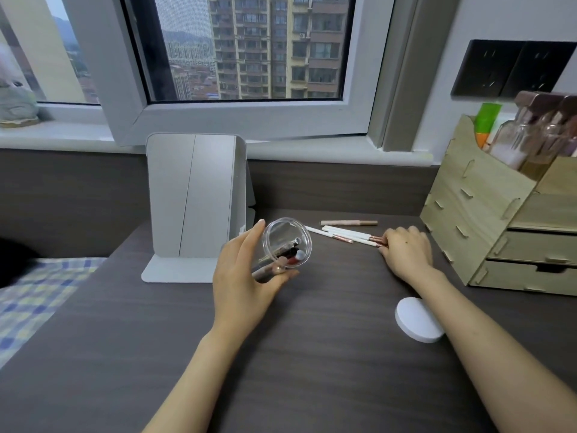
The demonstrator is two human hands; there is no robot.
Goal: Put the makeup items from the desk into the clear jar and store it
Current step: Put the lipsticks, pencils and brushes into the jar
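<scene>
My left hand (246,273) grips the clear jar (285,242), tilted with its open mouth facing right; several makeup items lie inside it. On the dark desk (281,354) to the right lie several white makeup brushes (346,235) with copper ferrules and, just behind them, a beige pencil (349,223). My right hand (407,250) rests palm down at the brushes' right ends, its fingertips touching the ferrules. Whether its fingers have closed on a brush cannot be told.
A grey folding mirror (196,201) stands behind the jar. A wooden organiser (499,220) with drawers and bottles fills the right side. A white round lid (418,320) lies by my right forearm. The open window sash (243,117) overhangs the desk's back edge.
</scene>
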